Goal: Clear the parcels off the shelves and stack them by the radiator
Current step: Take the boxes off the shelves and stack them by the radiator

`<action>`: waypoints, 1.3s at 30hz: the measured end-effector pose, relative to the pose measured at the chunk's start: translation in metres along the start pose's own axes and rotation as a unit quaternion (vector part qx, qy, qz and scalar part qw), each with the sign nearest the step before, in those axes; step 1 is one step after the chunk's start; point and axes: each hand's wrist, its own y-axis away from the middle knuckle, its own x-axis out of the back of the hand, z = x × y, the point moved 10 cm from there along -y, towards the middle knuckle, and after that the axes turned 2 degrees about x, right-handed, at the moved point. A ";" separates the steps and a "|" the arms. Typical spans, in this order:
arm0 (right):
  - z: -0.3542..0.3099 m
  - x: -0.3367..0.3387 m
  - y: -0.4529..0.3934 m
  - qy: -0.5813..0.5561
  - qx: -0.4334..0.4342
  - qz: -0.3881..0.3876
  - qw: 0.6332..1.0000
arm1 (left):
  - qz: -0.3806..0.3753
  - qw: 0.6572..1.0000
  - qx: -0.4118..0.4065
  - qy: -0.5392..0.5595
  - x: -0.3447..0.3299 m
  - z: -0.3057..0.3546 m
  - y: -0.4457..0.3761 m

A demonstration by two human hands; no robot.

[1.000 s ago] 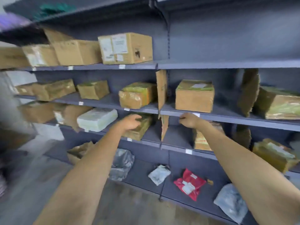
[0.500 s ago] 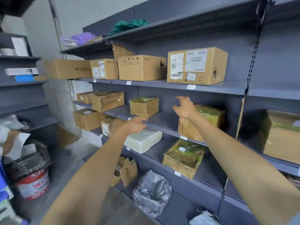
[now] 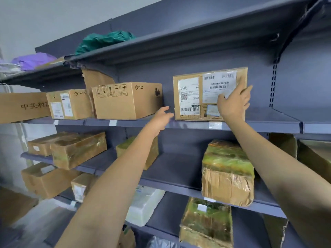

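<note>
On the grey metal shelf [image 3: 259,120], second from top, stands a labelled carton [image 3: 195,97]. Right hand [image 3: 232,102] spread wide across its front right; left hand [image 3: 161,119] open, fingers loose, just left of its lower corner, contact unclear. Left of the carton: a PICO box [image 3: 127,101], more cartons. Below it: taped parcels. Above it: green bag [image 3: 105,40], pale wall behind

A crumpled green bag [image 3: 105,40] lies on the top shelf in the upper middle of the frame. Left of it, on the next top shelf, sits a purple bag [image 3: 33,60], with something pale just beside it at the left edge. A light grey wall [image 3: 44,18] fills the upper left.
</note>
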 end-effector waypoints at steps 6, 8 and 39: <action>0.015 0.014 -0.010 -0.112 -0.067 0.020 0.991 | -0.040 0.997 -0.014 0.072 -0.021 0.031 -0.066; 0.009 0.019 -0.007 -0.113 -0.082 0.026 0.990 | -0.063 0.993 -0.027 0.097 -0.028 0.039 -0.074; 0.041 0.048 0.160 -0.218 -0.209 -0.070 0.951 | -0.330 0.925 -0.115 0.151 -0.001 -0.019 0.030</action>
